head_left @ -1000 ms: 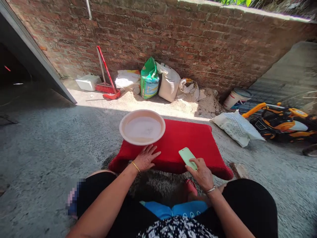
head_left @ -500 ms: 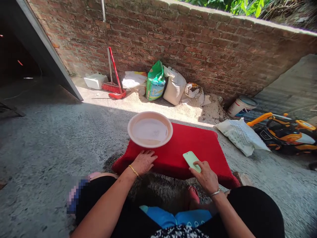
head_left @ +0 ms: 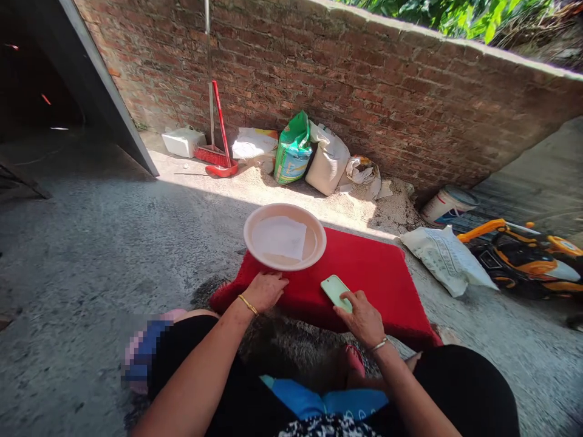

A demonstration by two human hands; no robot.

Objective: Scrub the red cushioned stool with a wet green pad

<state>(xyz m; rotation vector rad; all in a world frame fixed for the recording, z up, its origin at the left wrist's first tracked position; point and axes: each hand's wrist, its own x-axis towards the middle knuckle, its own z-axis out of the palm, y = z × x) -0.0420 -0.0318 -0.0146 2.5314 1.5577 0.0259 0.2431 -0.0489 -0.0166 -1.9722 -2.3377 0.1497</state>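
Observation:
Pinched at its near end by my right hand point(head_left: 365, 320), a pale green phone point(head_left: 336, 289) is held low over the front of a red cloth-covered table point(head_left: 364, 261). My left hand point(head_left: 267, 292) rests at the cloth's front left edge, palm down with its fingers stretched out, holding nothing. Just beyond those fingers sits a wide, pale pink basin point(head_left: 249, 243) on the table's left part. Inside it shows a bright whitish patch; whether this is a sheet or a reflection on water I cannot tell.
Along the brick wall point(head_left: 364, 115) stand a white box point(head_left: 181, 143), a red broom and dustpan point(head_left: 221, 167), a green sack point(head_left: 294, 152) and a white sack point(head_left: 328, 164). To the right are another sack point(head_left: 446, 255), a bucket point(head_left: 449, 205) and a yellow-black toy excavator point(head_left: 523, 255).
My right hand has shifted left with the phone, closer to the basin. My left hand stays by the cloth's edge. The bright patch in the basin has changed shape, and the view has turned slightly.

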